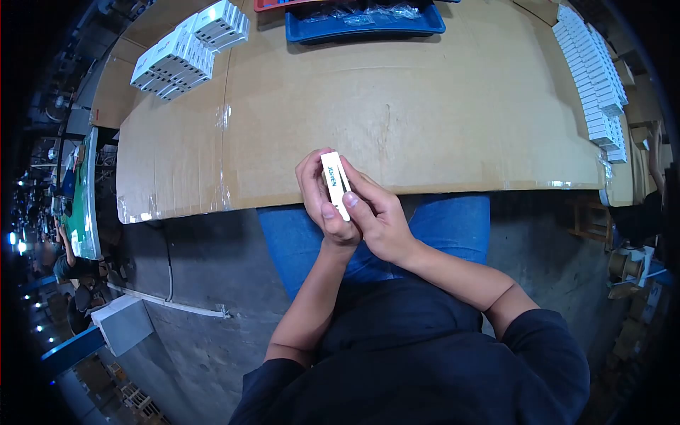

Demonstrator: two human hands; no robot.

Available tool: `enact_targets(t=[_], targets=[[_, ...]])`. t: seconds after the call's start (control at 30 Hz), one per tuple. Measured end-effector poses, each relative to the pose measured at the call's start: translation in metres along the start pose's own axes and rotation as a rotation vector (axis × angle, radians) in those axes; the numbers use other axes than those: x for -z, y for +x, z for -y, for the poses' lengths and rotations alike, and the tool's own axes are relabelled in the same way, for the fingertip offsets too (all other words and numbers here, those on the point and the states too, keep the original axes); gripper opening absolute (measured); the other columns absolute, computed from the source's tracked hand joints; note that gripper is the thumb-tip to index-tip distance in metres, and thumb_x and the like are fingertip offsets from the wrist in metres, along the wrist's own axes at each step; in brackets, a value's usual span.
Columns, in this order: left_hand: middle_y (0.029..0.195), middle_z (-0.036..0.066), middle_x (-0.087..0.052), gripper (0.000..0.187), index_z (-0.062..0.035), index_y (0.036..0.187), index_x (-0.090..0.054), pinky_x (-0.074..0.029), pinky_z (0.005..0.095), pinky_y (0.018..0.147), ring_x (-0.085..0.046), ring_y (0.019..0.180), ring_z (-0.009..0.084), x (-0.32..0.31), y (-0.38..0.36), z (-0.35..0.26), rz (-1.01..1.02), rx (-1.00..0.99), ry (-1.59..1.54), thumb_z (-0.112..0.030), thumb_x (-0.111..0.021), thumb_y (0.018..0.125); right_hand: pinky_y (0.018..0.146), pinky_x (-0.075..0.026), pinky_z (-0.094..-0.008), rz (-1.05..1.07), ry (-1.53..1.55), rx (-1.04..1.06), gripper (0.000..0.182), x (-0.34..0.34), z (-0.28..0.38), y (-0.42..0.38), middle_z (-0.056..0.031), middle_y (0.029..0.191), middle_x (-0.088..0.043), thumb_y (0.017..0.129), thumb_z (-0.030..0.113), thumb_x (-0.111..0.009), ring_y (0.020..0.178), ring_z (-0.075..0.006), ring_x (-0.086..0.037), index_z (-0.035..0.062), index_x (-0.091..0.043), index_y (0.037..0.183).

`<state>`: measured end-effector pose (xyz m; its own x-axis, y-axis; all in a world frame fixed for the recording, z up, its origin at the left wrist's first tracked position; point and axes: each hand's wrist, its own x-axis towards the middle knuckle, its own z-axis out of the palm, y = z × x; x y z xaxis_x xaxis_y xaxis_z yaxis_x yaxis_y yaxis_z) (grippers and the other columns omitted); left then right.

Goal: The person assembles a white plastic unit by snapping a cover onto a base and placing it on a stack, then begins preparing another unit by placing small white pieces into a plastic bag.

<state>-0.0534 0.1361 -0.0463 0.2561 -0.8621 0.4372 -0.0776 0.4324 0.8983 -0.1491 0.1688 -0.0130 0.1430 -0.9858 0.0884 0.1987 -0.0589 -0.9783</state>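
A small white part (333,173) with dark lettering on its face is held between both hands, just over the table's near edge. My left hand (320,198) wraps round its left side, with the thumb near its lower end. My right hand (375,216) grips it from the right, the thumb pressing by the lower end. A dark gap shows along the part's right side. The fingertips behind the part are hidden.
The cardboard-covered table (304,120) spans the view. White parts (177,60) stand stacked at the back left, and long rows of similar ones (588,78) line the right. A blue tray (365,30) with clear bags lies at the back. Other people are at the far left.
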Motion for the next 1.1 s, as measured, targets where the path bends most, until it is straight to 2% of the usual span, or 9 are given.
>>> enact_targets(t=[0.1,0.43,0.5,0.6,0.73,0.9,1.0,1.03,1.1], targets=[[0.128,0.021,-0.049,0.087,0.0112,0.132,-0.05,-0.046,0.041,0.098,-0.056,0.114,0.0287,0.001,0.0,-0.001,-0.009,-0.017,-0.087,-0.066,-0.036,0.093,0.095,-0.053,-0.0282,0.011,-0.017,-0.009,0.055,0.001,0.004,-0.001,-0.018,0.149,-0.053,0.107,0.016,-0.058,0.125,-0.0164,-0.058,-0.0043,-0.04,0.156],[0.129,0.017,-0.052,0.087,0.0069,0.133,-0.051,-0.044,0.0402,0.101,-0.055,0.115,0.0261,0.002,-0.003,0.004,-0.005,0.174,-0.196,-0.067,-0.029,0.093,0.108,-0.043,-0.0289,0.015,0.121,-0.114,0.052,0.008,0.003,0.002,-0.0156,0.141,-0.06,0.108,0.011,-0.054,0.127,-0.0153,-0.055,-0.0029,-0.041,0.156],[0.125,0.015,-0.057,0.085,0.0041,0.136,-0.051,-0.046,0.042,0.103,-0.057,0.117,0.0267,0.003,-0.001,0.009,-0.009,0.133,-0.268,-0.066,-0.027,0.096,0.104,-0.05,-0.0309,-0.001,0.032,-0.114,0.048,0.011,0.001,0.002,-0.0188,0.137,-0.063,0.111,0.02,-0.049,0.124,-0.0195,-0.062,-0.0072,-0.046,0.151],[0.129,0.02,-0.058,0.079,0.0037,0.142,-0.048,-0.044,0.0523,0.113,-0.059,0.122,0.0343,0.015,0.017,0.007,-0.144,0.354,-0.69,-0.06,-0.03,0.1,0.088,-0.065,-0.0422,-0.142,0.385,-0.364,0.061,0.039,0.011,0.02,-0.0265,0.126,-0.067,0.113,0.039,-0.03,0.11,-0.0336,-0.073,-0.0129,-0.052,0.136],[0.131,0.019,-0.057,0.054,-0.0029,0.149,-0.042,-0.048,0.0496,0.111,-0.059,0.123,0.0337,0.003,0.036,0.014,-0.11,0.478,-0.745,-0.035,-0.04,0.104,0.083,-0.065,-0.0389,-0.188,0.541,-0.399,0.054,0.072,0.029,0.041,-0.0213,0.116,-0.071,0.112,0.035,-0.033,0.105,-0.0296,-0.074,-0.0106,-0.055,0.13],[0.137,0.02,-0.053,0.049,-0.0027,0.149,-0.04,-0.048,0.0407,0.11,-0.058,0.125,0.0291,-0.019,0.059,0.035,0.029,0.405,-0.511,-0.011,-0.056,0.102,0.073,-0.059,-0.0356,-0.428,-0.082,-0.15,0.034,0.112,-0.01,0.074,-0.0117,0.102,-0.071,0.108,0.019,-0.046,0.085,-0.019,-0.07,-0.0029,-0.059,0.131],[0.141,0.022,-0.05,0.057,-0.0013,0.143,-0.049,-0.042,0.0438,0.112,-0.051,0.134,0.0323,-0.007,0.065,0.039,0.207,0.223,0.135,-0.018,-0.073,0.095,0.093,-0.054,-0.0441,-0.427,-0.543,-0.011,0.037,0.135,-0.023,0.081,-0.0194,0.111,-0.07,0.102,0.012,-0.054,0.102,-0.031,-0.069,-0.0025,-0.057,0.136],[0.141,0.022,-0.05,0.057,-0.0013,0.143,-0.049,-0.042,0.0438,0.112,-0.051,0.134,0.0323,0.002,0.064,0.041,0.207,0.213,0.129,-0.018,-0.073,0.095,0.1,-0.051,-0.0465,-0.405,-0.814,-0.023,0.039,0.136,-0.017,0.077,-0.0235,0.12,-0.068,0.101,0.012,-0.057,0.111,-0.0359,-0.067,-0.002,-0.057,0.137],[0.147,0.024,-0.046,0.055,-0.0043,0.14,-0.054,-0.036,0.0514,0.117,-0.045,0.141,0.0382,0.019,0.061,0.028,0.261,-0.004,0.627,-0.02,-0.076,0.092,0.107,-0.046,-0.0495,-0.389,-1.02,0.105,0.04,0.131,0.002,0.064,-0.0248,0.132,-0.062,0.1,0.014,-0.059,0.122,-0.0386,-0.06,-0.0006,-0.058,0.138]])
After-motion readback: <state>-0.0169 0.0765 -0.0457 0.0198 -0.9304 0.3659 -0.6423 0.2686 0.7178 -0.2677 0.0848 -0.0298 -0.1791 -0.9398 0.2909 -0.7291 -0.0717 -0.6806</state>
